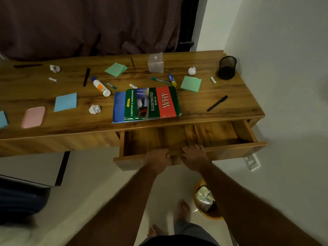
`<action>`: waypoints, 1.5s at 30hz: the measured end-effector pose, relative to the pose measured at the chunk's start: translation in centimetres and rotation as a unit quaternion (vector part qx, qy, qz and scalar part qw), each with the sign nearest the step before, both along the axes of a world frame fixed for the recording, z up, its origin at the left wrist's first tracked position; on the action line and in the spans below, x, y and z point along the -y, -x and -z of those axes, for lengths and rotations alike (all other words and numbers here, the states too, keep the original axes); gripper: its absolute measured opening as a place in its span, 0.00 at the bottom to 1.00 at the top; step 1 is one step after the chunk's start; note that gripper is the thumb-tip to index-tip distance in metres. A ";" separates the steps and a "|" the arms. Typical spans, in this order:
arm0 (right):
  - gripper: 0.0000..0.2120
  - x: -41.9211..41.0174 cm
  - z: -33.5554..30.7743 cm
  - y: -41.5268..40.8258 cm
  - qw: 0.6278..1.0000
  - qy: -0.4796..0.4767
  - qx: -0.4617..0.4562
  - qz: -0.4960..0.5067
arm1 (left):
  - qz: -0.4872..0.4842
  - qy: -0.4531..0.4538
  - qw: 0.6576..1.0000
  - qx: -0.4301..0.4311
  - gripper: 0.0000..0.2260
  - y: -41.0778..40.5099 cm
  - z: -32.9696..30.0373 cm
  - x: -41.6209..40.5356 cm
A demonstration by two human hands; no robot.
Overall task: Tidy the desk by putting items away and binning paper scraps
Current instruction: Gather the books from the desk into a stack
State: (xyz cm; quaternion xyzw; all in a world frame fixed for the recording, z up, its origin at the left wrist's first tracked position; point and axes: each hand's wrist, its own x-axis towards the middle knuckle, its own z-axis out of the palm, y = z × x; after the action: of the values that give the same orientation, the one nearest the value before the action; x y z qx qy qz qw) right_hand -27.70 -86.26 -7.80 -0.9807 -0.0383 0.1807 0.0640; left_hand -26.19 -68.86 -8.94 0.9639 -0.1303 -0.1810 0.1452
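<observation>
Both hands grip the front panel of the open drawer [230, 150] at its top edge: the left hand [157, 159] and the right hand [194, 157] sit side by side near the panel's middle, fingers curled over the rim into the drawer. The drawer's long axis runs from 9 o'clock to 3 o'clock, parallel to the desk [230, 107] edge, and it stands pulled out toward 6 o'clock. Just above it, at 12 o'clock from the hands, a green and red book [152, 102] lies flat at the desk's front edge on top of a blue book [118, 107], its spine toward the person; the cover reads "ILLUSTRATED BOOK OF WHY" and "A QUESTION & ANSWER BOOK", the lettering running from 6 toward 12 o'clock. At 10 o'clock from the book lies a white glue bottle [100, 87] with an orange label, cap pointing to 10 o'clock; its print cannot be read. Crumpled paper scraps lie at three spots: one [95, 109] left of the books, one [55, 68] far left at the back, one [192, 70] toward 1 o'clock. A black pen [217, 103] lies at 3 o'clock from the book, pointing toward 2 o'clock. A black mesh pen cup [227, 67] stands in the back right corner. On the floor at 5 o'clock from the hands stands a yellow bin [206, 199].
</observation>
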 end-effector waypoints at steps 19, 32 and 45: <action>0.21 -0.4 -0.6 7.9 0.996 0.003 -0.086 0.025 | 0.018 0.034 0.991 -0.129 0.16 5.9 -0.5 -1.0; 0.24 0.0 -1.7 6.2 0.978 -0.027 -0.209 -0.001 | 0.058 0.079 0.969 -0.228 0.13 5.0 -1.9 -1.3; 0.10 -0.7 -5.7 -8.1 0.982 -0.175 -0.055 0.049 | -0.417 0.552 0.680 -0.241 0.14 -4.8 -5.3 -0.9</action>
State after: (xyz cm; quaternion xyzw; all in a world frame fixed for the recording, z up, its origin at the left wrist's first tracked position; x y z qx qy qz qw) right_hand -19.64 -85.52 -2.12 -0.9437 -0.0176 0.2217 0.2450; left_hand -21.44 -67.93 -3.59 0.5863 0.2485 -0.2233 0.7380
